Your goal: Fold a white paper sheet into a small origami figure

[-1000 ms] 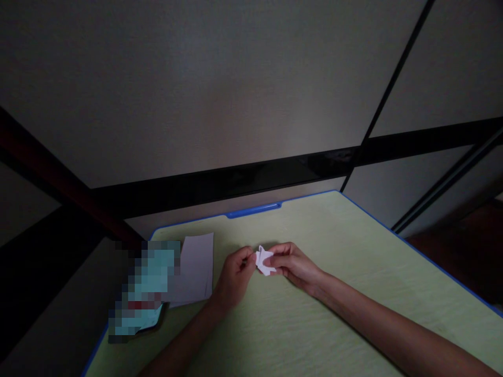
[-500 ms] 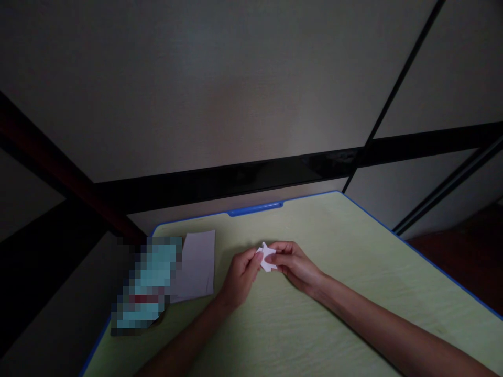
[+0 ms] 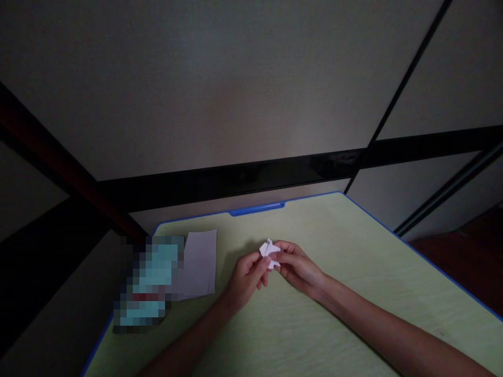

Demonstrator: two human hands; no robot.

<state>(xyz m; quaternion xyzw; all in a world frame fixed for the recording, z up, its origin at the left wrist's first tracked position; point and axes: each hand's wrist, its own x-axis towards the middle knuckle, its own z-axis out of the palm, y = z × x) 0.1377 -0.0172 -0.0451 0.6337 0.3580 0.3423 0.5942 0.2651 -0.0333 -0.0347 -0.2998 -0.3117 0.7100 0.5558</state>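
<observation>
A small folded piece of white paper (image 3: 269,250) is held just above the pale green table (image 3: 353,293), near its middle. My right hand (image 3: 297,268) pinches the paper's right side with thumb and fingers closed. My left hand (image 3: 247,280) meets it from the left, fingertips curled and pressed against the paper's lower left edge. Both forearms reach in from the bottom of the view.
A flat white sheet of paper (image 3: 200,263) lies on the table to the left of my hands. Beside it, at the table's left edge, sits a blurred teal object (image 3: 147,285). The table has a blue rim with a blue handle (image 3: 257,209) at its far edge. A wall stands behind.
The folded paper has shifted slightly right and up between my fingers. My left hand has moved right, closer under the paper. The view has drifted a little.
</observation>
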